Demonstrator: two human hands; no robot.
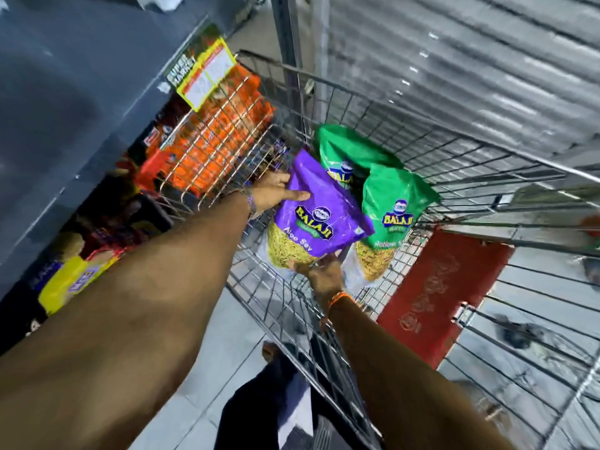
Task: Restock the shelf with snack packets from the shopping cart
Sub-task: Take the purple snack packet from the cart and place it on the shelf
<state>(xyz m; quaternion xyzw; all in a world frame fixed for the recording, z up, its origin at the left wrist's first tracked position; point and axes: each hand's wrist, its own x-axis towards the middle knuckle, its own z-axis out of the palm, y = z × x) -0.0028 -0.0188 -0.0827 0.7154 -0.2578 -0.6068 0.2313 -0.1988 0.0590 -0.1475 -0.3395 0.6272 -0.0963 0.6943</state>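
Observation:
A purple snack packet (319, 209) labelled Aloo Sev is inside the wire shopping cart (454, 164), held between both hands. My left hand (276, 191) grips its upper left edge, thumb lying across the front. My right hand (321, 271) holds its lower edge from below. Two green snack packets (394, 203) (339, 147) stand in the cart just behind and to the right of the purple one. The shelf (97, 222) runs along the left, its lower level stocked with packets.
Orange packets (220, 138) and a yellow price tag (207, 73) show through the cart's left side. Yellow packets (74, 280) lie on the low shelf at left. The cart's red child-seat flap (444, 297) is at the right. A metal shutter (454, 60) stands behind.

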